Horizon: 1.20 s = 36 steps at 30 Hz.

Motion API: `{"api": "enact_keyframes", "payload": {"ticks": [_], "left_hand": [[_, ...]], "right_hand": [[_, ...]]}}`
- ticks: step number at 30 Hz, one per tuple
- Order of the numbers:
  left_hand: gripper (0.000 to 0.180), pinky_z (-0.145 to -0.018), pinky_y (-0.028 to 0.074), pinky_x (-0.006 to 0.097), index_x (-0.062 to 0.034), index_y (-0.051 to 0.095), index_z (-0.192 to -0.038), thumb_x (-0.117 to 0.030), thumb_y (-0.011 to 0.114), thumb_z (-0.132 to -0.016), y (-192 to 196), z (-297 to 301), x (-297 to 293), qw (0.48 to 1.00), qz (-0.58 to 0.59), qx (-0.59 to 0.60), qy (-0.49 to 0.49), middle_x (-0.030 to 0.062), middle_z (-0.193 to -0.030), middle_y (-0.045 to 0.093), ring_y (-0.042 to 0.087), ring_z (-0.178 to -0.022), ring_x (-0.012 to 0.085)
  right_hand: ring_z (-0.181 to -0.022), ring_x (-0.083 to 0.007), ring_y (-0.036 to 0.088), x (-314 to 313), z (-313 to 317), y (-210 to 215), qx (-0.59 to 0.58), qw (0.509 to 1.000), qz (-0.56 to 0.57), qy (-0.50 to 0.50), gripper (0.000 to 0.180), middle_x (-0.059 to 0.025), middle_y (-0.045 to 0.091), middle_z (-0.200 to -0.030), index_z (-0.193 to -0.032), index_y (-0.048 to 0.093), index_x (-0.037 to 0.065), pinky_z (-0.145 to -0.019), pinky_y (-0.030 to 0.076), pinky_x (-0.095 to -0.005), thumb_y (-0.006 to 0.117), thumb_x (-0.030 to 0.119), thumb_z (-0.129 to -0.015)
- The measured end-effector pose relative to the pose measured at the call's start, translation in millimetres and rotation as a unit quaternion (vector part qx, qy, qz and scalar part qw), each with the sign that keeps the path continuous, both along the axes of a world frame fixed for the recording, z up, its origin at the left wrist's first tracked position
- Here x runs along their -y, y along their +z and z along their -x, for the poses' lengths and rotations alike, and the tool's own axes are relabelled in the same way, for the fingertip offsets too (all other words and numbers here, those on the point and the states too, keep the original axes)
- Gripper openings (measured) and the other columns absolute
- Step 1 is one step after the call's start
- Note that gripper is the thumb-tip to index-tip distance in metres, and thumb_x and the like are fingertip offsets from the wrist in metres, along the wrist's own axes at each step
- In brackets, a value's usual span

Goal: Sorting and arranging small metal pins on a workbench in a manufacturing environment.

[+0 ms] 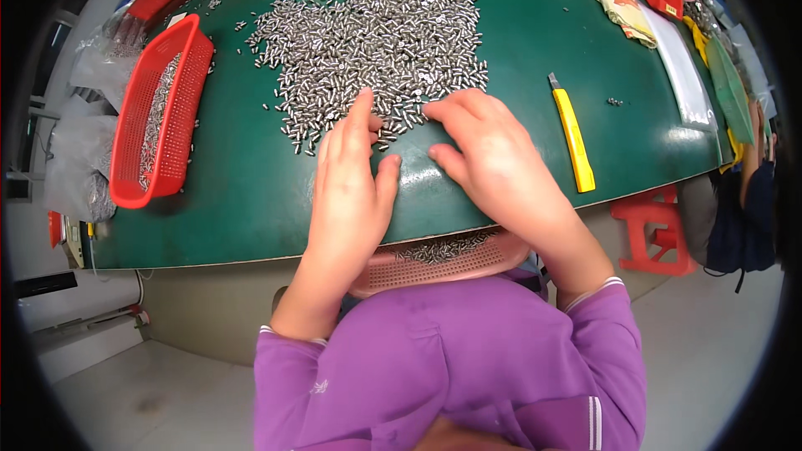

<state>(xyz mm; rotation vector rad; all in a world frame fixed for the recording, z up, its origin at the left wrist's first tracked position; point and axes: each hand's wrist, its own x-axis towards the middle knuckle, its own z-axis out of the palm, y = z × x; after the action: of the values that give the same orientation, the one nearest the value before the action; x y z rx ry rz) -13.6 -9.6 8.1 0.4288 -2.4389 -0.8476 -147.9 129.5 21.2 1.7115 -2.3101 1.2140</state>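
A wide heap of small shiny metal pins (384, 33) is spread over the green table (242, 209). My left hand (351, 167) rests at the heap's near edge, fingers stretched forward and thumb apart. Facing it, my right hand (493, 150) touches the near right edge of the heap with its fingertips, thumb held away from the fingers. A few of the metal pieces lie between the two hands. Below the table edge, against my body, a pink perforated basket (418, 271) contains more of these pieces.
At the left stands a red perforated basket (188, 100) partly filled with metal pieces. A yellow utility knife (573, 138) lies to the right, blade showing. Clear plastic bags (79, 150) hang beyond the left edge. A red stool (656, 234) is on the floor at right.
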Motion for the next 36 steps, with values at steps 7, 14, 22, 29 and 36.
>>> {"api": "enact_keyframes", "payload": {"ticks": [7,14,22,29,36], "left_hand": [[0.073,-0.084,0.055,0.035,-0.0037,0.043,-0.151,0.013,0.065,-0.083,2,-7,-10,0.994,-0.101,-0.021,-0.037,0.0130,-0.115,0.061,0.062,-0.096,0.0230],[0.069,-0.083,0.055,0.034,-0.0051,0.050,-0.148,0.013,0.066,-0.083,-6,-11,-7,0.992,-0.090,-0.048,-0.068,0.0114,-0.111,0.062,0.062,-0.094,0.0215],[0.064,-0.083,0.052,0.030,-0.0059,0.057,-0.143,0.012,0.067,-0.082,-6,-12,-4,0.997,-0.034,-0.028,-0.060,0.0056,-0.104,0.067,0.062,-0.097,0.0160],[0.063,-0.081,0.053,0.037,-0.0038,0.054,-0.144,0.012,0.065,-0.084,-7,-11,-5,0.994,-0.075,-0.040,-0.061,0.0104,-0.101,0.065,0.063,-0.092,0.0246],[0.063,-0.078,0.054,0.035,-0.0029,0.051,-0.146,0.011,0.064,-0.085,-8,-11,-7,0.996,-0.057,-0.051,-0.045,0.0108,-0.101,0.064,0.063,-0.090,0.0228]], "right_hand": [[-0.098,-0.0388,0.060,4,-14,-3,0.040,0.998,0.001,0.042,0.024,-0.0165,0.061,-0.102,-0.107,0.063,-0.001,-0.087,0.050,-0.0471,0.066,-0.002,-0.084],[-0.097,-0.0322,0.065,-4,-14,-4,0.083,0.996,-0.001,0.035,0.022,-0.0110,0.067,-0.102,-0.106,0.066,0.004,-0.088,0.051,-0.0425,0.070,0.000,-0.085],[-0.094,-0.0374,0.060,-5,-15,-5,0.053,0.999,-0.002,0.012,0.017,-0.0149,0.061,-0.099,-0.101,0.064,0.002,-0.082,0.051,-0.0468,0.067,0.000,-0.085],[-0.088,-0.0354,0.061,0,-13,-6,0.034,0.998,0.012,0.043,0.010,-0.0132,0.062,-0.093,-0.095,0.065,0.003,-0.078,0.051,-0.0454,0.066,-0.001,-0.086],[-0.090,-0.0303,0.066,1,-14,-6,0.040,0.998,0.009,0.037,0.015,-0.0089,0.068,-0.094,-0.096,0.067,0.005,-0.082,0.052,-0.0418,0.070,-0.001,-0.082]]}}
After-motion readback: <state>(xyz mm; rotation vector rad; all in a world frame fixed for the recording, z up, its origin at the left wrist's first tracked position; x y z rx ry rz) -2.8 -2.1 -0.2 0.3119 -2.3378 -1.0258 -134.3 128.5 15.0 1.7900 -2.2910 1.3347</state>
